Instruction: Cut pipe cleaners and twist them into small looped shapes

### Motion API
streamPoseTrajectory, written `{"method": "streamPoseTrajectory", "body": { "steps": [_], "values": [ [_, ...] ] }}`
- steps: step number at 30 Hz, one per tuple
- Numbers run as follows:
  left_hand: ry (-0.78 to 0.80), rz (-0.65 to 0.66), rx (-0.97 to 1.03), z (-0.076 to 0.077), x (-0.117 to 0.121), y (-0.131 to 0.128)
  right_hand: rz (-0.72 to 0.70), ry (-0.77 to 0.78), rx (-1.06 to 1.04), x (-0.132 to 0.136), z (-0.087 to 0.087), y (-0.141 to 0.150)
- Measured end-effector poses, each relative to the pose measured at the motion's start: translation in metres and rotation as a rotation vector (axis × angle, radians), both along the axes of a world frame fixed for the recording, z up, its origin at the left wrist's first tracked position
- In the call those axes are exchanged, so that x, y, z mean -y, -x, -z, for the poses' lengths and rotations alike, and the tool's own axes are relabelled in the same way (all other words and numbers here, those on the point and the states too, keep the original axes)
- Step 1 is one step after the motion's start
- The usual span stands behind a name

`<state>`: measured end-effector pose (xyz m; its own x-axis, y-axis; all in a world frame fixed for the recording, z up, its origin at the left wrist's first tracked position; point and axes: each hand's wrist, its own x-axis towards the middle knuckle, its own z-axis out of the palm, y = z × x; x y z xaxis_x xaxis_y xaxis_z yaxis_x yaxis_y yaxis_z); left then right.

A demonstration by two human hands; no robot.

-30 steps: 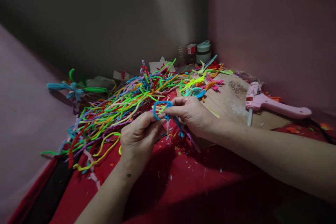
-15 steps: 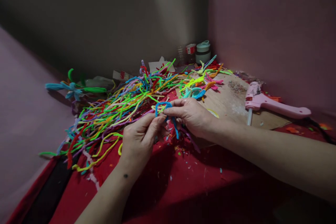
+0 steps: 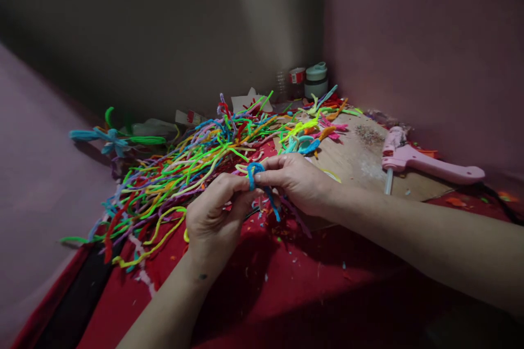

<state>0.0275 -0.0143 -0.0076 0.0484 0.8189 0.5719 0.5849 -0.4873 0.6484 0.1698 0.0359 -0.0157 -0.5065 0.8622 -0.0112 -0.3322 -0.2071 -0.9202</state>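
A blue pipe cleaner [image 3: 256, 167], bent into a small loop with one tail hanging down, is held between my two hands over the near edge of the pile. My right hand [image 3: 298, 179] pinches it between thumb and index finger at the loop's right side. My left hand [image 3: 219, 204] has its thumb and fingers closed on the loop's left side. The fingertips partly hide how the loop is twisted. Just behind lies a big heap of loose pipe cleaners [image 3: 192, 163] in many colours.
To the right, a pink hot glue gun [image 3: 434, 164] rests on a brown board [image 3: 368, 166], near several bent pipe-cleaner pieces [image 3: 305, 131]. A blue pipe-cleaner flower [image 3: 112, 140] stands at left. A pale green lidded container [image 3: 316, 80] is at the back. Scraps dot the red cloth [image 3: 295, 283].
The blue loop has become smaller and tighter. My left hand has turned slightly, its fingers shifting up onto the loop's side. My right hand stays almost in place.
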Motion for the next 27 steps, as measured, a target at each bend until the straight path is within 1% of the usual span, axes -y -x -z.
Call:
{"method": "streamPoseTrajectory", "body": {
  "steps": [2, 3, 7, 8, 9, 11, 13, 17, 19, 20, 22, 24, 27],
  "values": [
    [0.031, 0.012, 0.001, 0.000, -0.004, 0.003, -0.003, 0.037, -0.029, -0.001, -0.001, 0.000],
    [0.086, 0.021, 0.036, -0.001, -0.005, 0.005, -0.012, 0.055, -0.048, -0.001, -0.001, 0.000],
    [0.461, 0.142, 0.267, -0.007, -0.007, 0.004, -0.067, 0.131, -0.119, -0.003, 0.001, 0.000],
    [0.506, 0.165, 0.296, -0.008, -0.007, 0.003, -0.071, 0.145, -0.128, -0.004, 0.001, 0.000],
    [0.506, 0.171, 0.302, -0.008, -0.006, 0.001, -0.070, 0.156, -0.135, -0.004, 0.001, 0.000],
    [0.407, 0.137, 0.248, -0.006, -0.004, 0.000, -0.064, 0.171, -0.144, -0.003, 0.000, 0.000],
    [0.264, 0.063, 0.133, -0.001, -0.002, 0.000, -0.057, 0.182, -0.156, -0.003, -0.001, 0.000],
    [-0.077, -0.070, -0.246, 0.006, 0.000, 0.005, -0.043, 0.210, -0.185, -0.002, -0.001, 0.000],
    [-0.213, -0.101, -0.400, 0.007, 0.000, 0.006, -0.060, 0.219, -0.192, -0.003, 0.000, 0.000],
    [-0.259, -0.109, -0.446, 0.007, 0.000, 0.007, -0.069, 0.219, -0.192, -0.004, 0.001, 0.000],
    [-0.319, -0.110, -0.490, 0.006, -0.001, 0.006, -0.076, 0.214, -0.187, -0.005, 0.002, -0.001],
    [-0.325, -0.104, -0.505, 0.006, -0.001, 0.005, -0.071, 0.220, -0.183, -0.006, 0.002, -0.001],
    [-0.225, -0.093, -0.470, 0.007, -0.003, 0.005, -0.067, 0.235, -0.199, -0.006, 0.001, -0.001]
  ]
}}
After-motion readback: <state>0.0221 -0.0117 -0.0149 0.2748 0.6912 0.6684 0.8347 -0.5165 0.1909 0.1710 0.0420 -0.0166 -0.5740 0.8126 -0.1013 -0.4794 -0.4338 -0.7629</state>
